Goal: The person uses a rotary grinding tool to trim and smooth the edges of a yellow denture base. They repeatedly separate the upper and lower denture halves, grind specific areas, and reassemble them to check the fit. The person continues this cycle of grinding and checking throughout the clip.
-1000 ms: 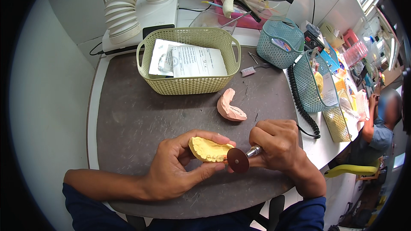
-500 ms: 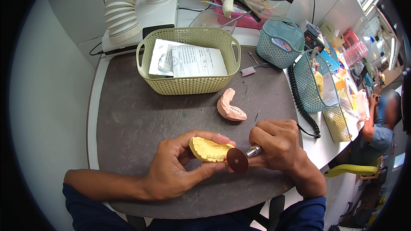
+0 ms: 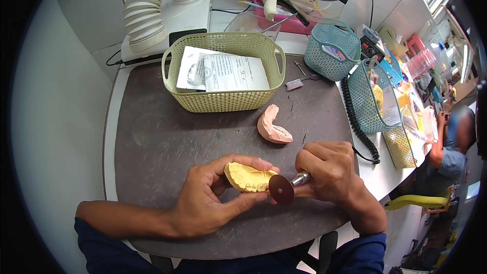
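My left hand (image 3: 208, 198) is closed around a yellow plaster dental model (image 3: 247, 176), fingers behind it and thumb along its near side. In my right hand (image 3: 327, 172) is a rotary handpiece (image 3: 301, 178) with a metal nose, pointing left. Its dark reddish-brown cutting disc (image 3: 281, 190) meets the right end of the model, and hides part of that end and of my fingertips. Thin pale streaks show above the model by my left fingers. Beyond my hands, a pink dental model (image 3: 274, 126) lies on the dark bench top (image 3: 152, 147).
An olive basket (image 3: 223, 102) with papers stands at the back. Blue baskets (image 3: 332, 53), a coiled black cord (image 3: 357, 129) and a small brush (image 3: 294, 85) are toward the right. A white ribbed hose (image 3: 144, 12) rises back left. Another person (image 3: 449, 147) sits far right.
Fine pale streaks now show over the model near my left fingertips. Both hands, the model and the disc hold nearly the same position.
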`<state>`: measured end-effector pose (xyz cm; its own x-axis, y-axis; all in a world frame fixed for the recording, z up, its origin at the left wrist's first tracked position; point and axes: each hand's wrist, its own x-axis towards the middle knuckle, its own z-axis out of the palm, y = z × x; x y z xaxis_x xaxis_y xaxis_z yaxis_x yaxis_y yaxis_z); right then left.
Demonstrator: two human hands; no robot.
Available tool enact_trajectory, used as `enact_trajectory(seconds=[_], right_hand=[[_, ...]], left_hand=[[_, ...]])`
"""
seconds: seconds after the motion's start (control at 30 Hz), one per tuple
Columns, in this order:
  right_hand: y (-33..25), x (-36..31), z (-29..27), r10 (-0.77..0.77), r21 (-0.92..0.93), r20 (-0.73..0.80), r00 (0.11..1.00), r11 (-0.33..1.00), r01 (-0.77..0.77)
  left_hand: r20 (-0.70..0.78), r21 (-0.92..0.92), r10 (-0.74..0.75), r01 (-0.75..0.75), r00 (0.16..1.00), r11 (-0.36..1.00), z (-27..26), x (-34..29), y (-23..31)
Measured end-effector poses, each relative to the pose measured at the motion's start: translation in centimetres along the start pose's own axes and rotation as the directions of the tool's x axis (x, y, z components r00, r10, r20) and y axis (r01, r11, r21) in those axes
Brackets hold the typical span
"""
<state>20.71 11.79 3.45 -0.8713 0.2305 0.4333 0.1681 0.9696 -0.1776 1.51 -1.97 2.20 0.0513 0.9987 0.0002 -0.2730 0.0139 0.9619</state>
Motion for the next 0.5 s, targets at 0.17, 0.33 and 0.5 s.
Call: enact_trajectory(seconds=[0.17, 0.33, 0.5], right_hand=[[0.03, 0.03, 0.03, -0.014, -0.001, 0.001, 1.0, 1.0, 0.014], [0.02, 0.07, 0.04, -0.011, -0.004, -0.001, 1.0, 1.0, 0.011], [0.03, -0.03, -0.02, 0.018, 0.0, -0.002, 1.0, 1.0, -0.018]], left_hand=[[0.007, -0.006, 0.013, -0.013, 1.0, 1.0, -0.05, 0.04, -0.22], [0.008, 0.009, 0.019, -0.019, 1.0, 1.0, -0.05, 0.06, -0.2], [0.0, 0.012, -0.01, 0.01, 1.0, 1.0, 0.05, -0.01, 0.11]])
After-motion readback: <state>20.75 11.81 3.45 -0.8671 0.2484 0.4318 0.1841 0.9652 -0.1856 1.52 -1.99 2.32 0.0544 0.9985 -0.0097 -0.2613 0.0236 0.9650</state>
